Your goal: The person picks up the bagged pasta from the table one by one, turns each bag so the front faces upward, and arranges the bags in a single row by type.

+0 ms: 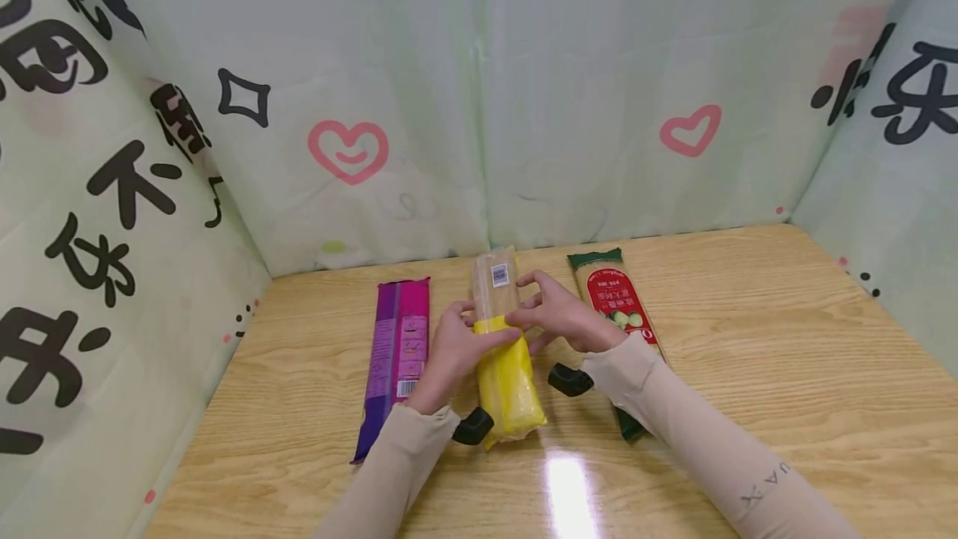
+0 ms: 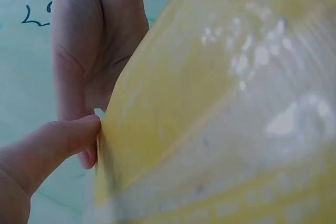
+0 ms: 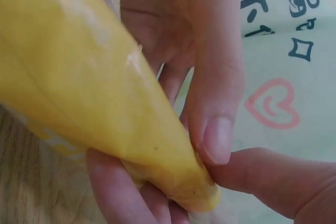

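Note:
A long plastic packet with a yellow wrapper (image 1: pixel 511 393) and a see-through end bearing a barcode lies between my two hands. In the head view its see-through end points toward the back curtain. My left hand (image 1: pixel 453 349) grips its left side, with the thumb lying across the yellow part. From the right, my right hand (image 1: pixel 565 314) holds the packet near where yellow meets clear. The yellow film (image 2: pixel 152 108) fills much of the left wrist view, with fingertips at its edge. In the right wrist view, fingers pinch the narrow end of the yellow wrapper (image 3: pixel 115 93).
Left of the hands lies a purple and pink packet (image 1: pixel 397 339) on the wooden table (image 1: pixel 756 339). A green and red packet (image 1: pixel 615 294) lies to the right, partly under the right forearm. Printed curtains (image 1: pixel 524 123) stand behind and on both sides.

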Demonstrator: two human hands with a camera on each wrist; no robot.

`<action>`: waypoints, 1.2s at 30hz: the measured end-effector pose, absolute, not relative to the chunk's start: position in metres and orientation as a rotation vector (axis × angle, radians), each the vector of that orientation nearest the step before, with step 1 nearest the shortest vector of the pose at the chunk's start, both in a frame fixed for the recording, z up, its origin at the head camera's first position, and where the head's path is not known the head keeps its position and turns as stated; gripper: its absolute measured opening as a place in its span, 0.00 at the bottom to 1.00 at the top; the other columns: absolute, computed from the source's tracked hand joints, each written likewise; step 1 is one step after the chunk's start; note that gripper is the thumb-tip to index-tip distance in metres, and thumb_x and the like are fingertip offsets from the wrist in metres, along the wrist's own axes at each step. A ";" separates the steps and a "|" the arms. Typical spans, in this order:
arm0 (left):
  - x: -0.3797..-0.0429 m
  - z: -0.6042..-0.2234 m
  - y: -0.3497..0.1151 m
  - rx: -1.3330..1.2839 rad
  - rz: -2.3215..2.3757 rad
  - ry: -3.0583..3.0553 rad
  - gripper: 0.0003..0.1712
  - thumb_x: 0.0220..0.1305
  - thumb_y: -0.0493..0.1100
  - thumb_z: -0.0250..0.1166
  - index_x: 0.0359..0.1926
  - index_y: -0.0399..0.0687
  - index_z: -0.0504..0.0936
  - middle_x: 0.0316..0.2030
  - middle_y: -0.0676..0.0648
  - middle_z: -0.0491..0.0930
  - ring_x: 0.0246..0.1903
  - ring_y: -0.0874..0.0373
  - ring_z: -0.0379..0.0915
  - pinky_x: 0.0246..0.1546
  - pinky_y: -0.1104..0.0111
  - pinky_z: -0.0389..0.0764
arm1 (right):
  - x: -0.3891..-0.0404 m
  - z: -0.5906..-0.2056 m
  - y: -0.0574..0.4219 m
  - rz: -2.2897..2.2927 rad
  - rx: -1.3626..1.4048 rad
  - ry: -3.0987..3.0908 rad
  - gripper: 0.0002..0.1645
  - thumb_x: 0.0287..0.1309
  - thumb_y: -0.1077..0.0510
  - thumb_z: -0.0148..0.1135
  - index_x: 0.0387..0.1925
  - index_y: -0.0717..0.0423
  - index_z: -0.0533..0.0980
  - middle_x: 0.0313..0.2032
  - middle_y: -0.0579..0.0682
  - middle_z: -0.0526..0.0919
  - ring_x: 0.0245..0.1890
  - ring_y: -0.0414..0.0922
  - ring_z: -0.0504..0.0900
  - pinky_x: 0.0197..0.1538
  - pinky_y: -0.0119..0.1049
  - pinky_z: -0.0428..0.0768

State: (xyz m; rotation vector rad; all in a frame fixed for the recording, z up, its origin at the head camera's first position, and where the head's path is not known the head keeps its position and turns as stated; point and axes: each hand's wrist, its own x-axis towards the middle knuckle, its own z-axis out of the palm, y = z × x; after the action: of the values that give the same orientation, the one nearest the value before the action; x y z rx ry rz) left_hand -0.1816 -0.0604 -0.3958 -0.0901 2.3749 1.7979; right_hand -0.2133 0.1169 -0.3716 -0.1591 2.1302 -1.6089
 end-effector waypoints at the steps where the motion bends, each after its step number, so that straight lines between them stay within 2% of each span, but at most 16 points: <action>1: -0.182 -0.396 -0.060 -0.095 1.795 2.374 0.48 0.49 0.51 0.79 0.64 0.37 0.65 0.53 0.35 0.76 0.44 0.47 0.79 0.47 0.56 0.85 | -0.213 -0.371 0.116 -1.612 -0.161 2.130 0.40 0.64 0.62 0.63 0.69 0.59 0.51 0.53 0.67 0.74 0.42 0.54 0.84 0.37 0.45 0.87; 21: -0.182 -0.396 -0.057 -0.109 1.807 2.400 0.48 0.48 0.50 0.79 0.64 0.39 0.63 0.55 0.35 0.74 0.46 0.45 0.79 0.47 0.55 0.85 | -0.210 -0.367 0.112 -1.617 -0.184 2.157 0.39 0.64 0.63 0.62 0.69 0.58 0.51 0.52 0.67 0.72 0.39 0.53 0.82 0.37 0.47 0.87; 36: -0.181 -0.392 -0.053 -0.118 1.825 2.412 0.48 0.48 0.51 0.79 0.64 0.40 0.63 0.55 0.35 0.74 0.44 0.46 0.78 0.47 0.54 0.85 | -0.207 -0.365 0.109 -1.622 -0.213 2.211 0.40 0.66 0.62 0.61 0.72 0.59 0.50 0.54 0.68 0.71 0.42 0.56 0.82 0.36 0.47 0.87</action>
State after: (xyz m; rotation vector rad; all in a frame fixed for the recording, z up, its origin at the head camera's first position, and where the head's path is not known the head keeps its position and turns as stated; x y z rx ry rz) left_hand -0.1806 -0.0534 -0.3922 -0.1181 2.4123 1.8251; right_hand -0.2075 0.1093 -0.3647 -0.2126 2.2107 -1.6216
